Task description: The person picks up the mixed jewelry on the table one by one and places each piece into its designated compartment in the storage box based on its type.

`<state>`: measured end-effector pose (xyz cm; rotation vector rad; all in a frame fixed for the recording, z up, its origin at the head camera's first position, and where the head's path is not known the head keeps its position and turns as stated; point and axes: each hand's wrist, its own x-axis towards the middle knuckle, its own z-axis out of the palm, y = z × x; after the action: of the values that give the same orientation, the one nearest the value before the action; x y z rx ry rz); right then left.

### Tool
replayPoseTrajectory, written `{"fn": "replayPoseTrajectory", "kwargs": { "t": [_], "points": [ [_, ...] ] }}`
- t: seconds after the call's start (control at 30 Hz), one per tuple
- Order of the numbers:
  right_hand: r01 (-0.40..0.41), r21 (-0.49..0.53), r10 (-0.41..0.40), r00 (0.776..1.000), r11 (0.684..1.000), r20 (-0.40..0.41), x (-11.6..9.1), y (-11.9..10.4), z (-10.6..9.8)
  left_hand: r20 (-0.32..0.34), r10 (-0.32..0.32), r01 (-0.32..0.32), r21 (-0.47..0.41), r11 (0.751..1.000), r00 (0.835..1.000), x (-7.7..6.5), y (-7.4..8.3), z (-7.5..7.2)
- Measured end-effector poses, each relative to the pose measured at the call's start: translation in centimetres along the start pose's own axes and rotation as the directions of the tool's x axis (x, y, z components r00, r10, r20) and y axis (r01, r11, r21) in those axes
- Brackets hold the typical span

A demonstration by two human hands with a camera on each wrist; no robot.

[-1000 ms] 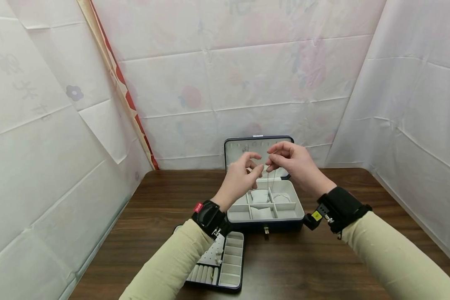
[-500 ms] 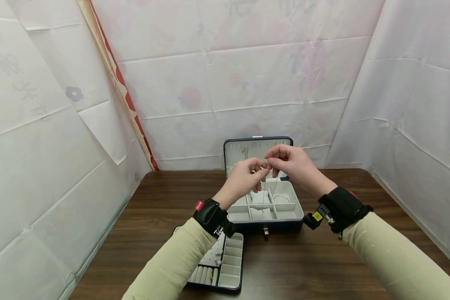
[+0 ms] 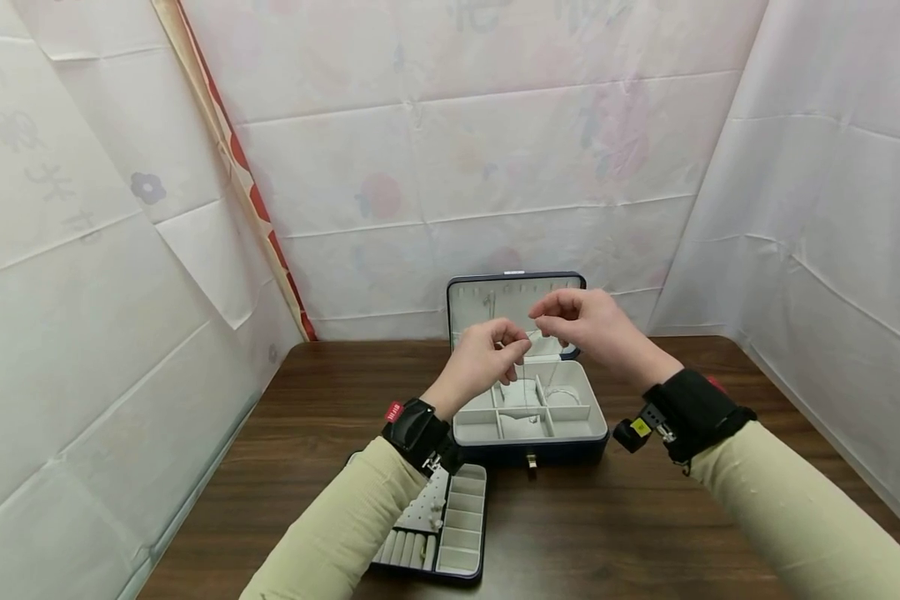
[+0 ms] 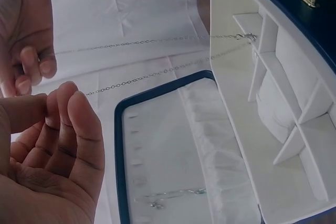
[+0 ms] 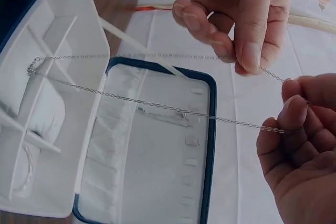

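A thin silver necklace (image 5: 142, 101) hangs as a long loop from both hands, with a small silver pendant (image 5: 32, 68) at its low end. My left hand (image 3: 487, 354) pinches one part of the chain between thumb and forefinger. Slightly higher and to the right, my right hand (image 3: 592, 325) pinches another part; a short stretch of chain runs between the two sets of fingertips. Beneath and behind them stands an open navy jewelry box (image 3: 495, 454) with white compartments. In its raised lid (image 4: 157, 156), another silver necklace (image 4: 178, 195) hangs from small hooks.
Inside the box lie white cushions (image 3: 521, 427) and a silver bracelet (image 5: 26, 169). A separate jewelry tray (image 3: 465, 557), with ring rolls and small slots, sits on the brown table (image 3: 607, 533) at front left, partly hidden by my left sleeve (image 3: 345, 525). White cloth (image 3: 345, 183) surrounds the table.
The hands first came together, fingertips meeting, and have since drawn slightly apart, the left moving back left. The necklace loop has spread wider between them. Box and tray have stayed put.
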<state>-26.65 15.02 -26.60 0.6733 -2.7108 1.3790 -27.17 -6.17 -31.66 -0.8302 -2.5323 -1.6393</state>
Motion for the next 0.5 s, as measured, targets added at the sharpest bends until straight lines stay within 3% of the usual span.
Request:
{"fn": "replayPoseTrajectory", "kwargs": {
  "t": [0.1,0.23,0.37,0.5],
  "points": [
    [0.017,-0.142,-0.014,1.000,0.990,0.017,-0.01,-0.08,-0.01,-0.006,0.003,-0.003,0.010,1.000,1.000,0.03,-0.11,-0.12],
    [0.069,-0.305,-0.059,0.997,0.950,0.041,0.18,-0.13,0.15,-0.013,0.005,-0.005,0.023,1.000,1.000,0.03,-0.09,-0.23],
    [0.098,-0.376,-0.087,0.995,0.921,0.047,0.30,-0.03,0.37,-0.016,0.003,-0.002,0.024,1.000,1.000,0.00,-0.14,-0.23],
    [0.105,-0.368,-0.103,0.994,0.924,0.026,0.30,0.19,0.53,-0.010,0.001,-0.001,0.017,1.000,1.000,0.02,-0.37,-0.17]
  ]
}}
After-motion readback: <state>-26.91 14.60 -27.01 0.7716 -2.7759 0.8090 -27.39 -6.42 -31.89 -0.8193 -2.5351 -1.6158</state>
